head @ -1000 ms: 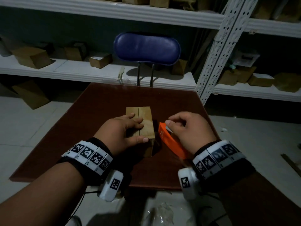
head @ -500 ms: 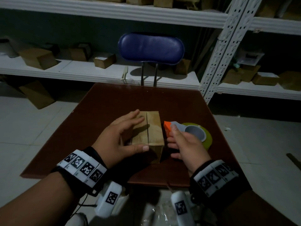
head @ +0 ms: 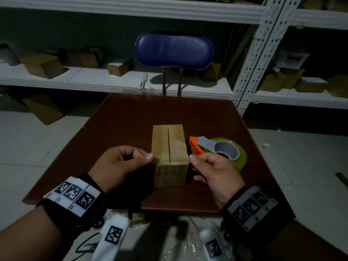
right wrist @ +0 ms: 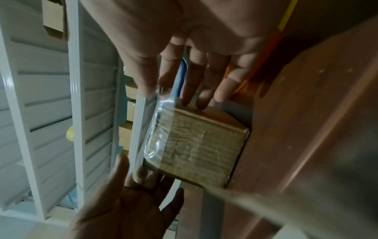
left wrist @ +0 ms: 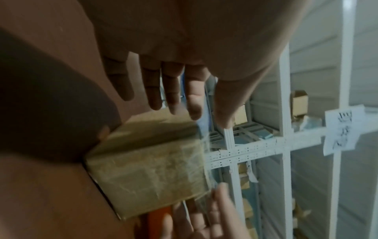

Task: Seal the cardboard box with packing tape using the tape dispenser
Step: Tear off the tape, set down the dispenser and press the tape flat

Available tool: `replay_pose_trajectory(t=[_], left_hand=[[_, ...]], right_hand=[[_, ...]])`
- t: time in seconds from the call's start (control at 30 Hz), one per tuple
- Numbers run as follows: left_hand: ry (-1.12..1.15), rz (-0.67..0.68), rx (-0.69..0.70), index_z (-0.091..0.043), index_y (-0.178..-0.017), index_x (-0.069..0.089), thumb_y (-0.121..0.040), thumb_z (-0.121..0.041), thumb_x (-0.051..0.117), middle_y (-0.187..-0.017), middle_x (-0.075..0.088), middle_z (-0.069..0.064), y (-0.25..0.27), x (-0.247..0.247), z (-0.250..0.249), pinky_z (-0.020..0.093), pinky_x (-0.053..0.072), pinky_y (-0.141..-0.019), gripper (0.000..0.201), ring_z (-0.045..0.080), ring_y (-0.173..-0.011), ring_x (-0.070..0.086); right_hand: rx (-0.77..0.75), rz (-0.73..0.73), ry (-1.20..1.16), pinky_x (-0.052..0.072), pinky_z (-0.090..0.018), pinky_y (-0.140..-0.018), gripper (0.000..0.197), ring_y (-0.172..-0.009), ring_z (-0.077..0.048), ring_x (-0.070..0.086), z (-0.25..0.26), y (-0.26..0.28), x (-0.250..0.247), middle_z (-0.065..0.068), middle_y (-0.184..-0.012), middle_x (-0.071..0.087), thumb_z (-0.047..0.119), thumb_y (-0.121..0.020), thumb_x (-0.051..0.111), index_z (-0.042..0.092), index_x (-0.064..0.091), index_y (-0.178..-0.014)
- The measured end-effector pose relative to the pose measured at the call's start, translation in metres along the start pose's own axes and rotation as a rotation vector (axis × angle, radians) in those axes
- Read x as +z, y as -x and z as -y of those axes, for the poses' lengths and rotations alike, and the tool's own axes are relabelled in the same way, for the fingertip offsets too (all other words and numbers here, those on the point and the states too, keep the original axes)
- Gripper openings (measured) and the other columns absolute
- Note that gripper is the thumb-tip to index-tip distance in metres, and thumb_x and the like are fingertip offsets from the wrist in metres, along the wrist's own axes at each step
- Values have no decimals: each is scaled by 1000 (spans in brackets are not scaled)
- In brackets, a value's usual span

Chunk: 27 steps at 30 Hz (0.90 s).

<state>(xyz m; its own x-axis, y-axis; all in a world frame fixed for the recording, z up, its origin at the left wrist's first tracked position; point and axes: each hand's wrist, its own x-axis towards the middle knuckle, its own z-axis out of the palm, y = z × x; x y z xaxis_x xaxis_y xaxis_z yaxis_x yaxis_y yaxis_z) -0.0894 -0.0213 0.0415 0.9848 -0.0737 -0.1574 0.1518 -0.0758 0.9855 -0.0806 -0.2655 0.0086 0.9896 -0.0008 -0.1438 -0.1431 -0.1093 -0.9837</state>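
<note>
**Tape stretched over the box's near edge**

The cardboard box [head: 169, 147] sits mid-table [head: 122, 119], its top seam unsealed. The left hand [head: 120, 164] and right hand [head: 214, 172] each pinch an end of clear tape [right wrist: 157, 122] at the near top corners, apparently to align it. The tape dispenser [head: 216, 149] lies just right of the box.

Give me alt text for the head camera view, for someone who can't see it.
A small cardboard box sits on a dark red-brown table, its top seam untaped. The left hand and right hand meet its near corners, with an orange and grey tape dispenser lying just right. A blue chair and shelves of boxes stand behind.
</note>
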Motion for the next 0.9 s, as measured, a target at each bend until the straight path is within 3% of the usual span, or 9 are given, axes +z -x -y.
replay_pose_trajectory(t=[0.07,0.17,0.27,0.4,0.5,0.6,0.7,0.83,0.9], left_hand=[[-1,-32,46,-12,-57,65,-65,-27,77,-96,72,13,0,3,-1,48,50,-96,20,23,-88,68],[-19,-87,116,-6,-59,65,-64,-24,77,-98,71,16,-1,0,1,47,51,-95,22,28,-93,68],[-24,-82,147,-9,-57,66,-66,-22,75,-97,71,16,-3,-1,2,43,53,-91,19,26,-92,68],[-110,-71,219,3,-66,62,-71,-21,70,-96,73,11,-2,0,0,23,56,-77,25,16,-86,71],[-179,-73,282,4,-73,61,-75,-22,69,-97,75,7,-1,0,1,24,58,-77,27,16,-89,72],[-221,-92,321,4,-75,60,-81,-12,68,-97,76,3,-3,0,5,27,59,-78,20,16,-91,72],[-279,-102,367,-3,-75,59,-87,-8,66,-98,77,-2,-3,0,8,32,59,-79,15,13,-96,73],[-289,-61,405,-11,-75,54,-86,-20,63,-104,77,-4,-3,-1,8,33,57,-83,16,10,-105,71],[-307,-56,421,-23,-73,54,-84,-26,63,-104,78,-4,-4,-1,7,32,57,-82,15,8,-107,70]], right_hand=[[-27,-26,3,57,-30,-68,23,-87,-16,70,1,-1,2,2,-84,74,32,-89,74,24,72,-68],[-63,-14,7,57,-29,-64,20,-80,-16,69,5,2,3,-1,-78,72,23,-92,71,20,68,-72],[-122,7,73,58,-27,-61,17,-75,-10,67,6,4,2,1,-77,69,21,-94,68,19,66,-77],[-236,12,130,57,-25,-58,13,-71,-7,65,6,7,1,8,-74,68,19,-95,66,22,65,-82],[-301,-3,180,57,-25,-57,13,-73,-9,67,5,8,2,10,-78,68,21,-96,64,26,64,-84],[-341,-12,197,59,-27,-57,15,-77,-11,68,4,9,1,8,-85,68,21,-96,64,30,63,-85],[-360,-13,228,61,-29,-56,16,-79,-11,69,2,9,2,9,-87,68,22,-97,63,34,63,-85],[-351,-19,235,62,-31,-57,13,-81,-13,69,-3,8,1,3,-88,69,25,-97,62,33,63,-87],[-350,-23,239,61,-30,-57,14,-81,-12,69,-4,8,0,3,-88,69,24,-97,61,32,63,-85]])
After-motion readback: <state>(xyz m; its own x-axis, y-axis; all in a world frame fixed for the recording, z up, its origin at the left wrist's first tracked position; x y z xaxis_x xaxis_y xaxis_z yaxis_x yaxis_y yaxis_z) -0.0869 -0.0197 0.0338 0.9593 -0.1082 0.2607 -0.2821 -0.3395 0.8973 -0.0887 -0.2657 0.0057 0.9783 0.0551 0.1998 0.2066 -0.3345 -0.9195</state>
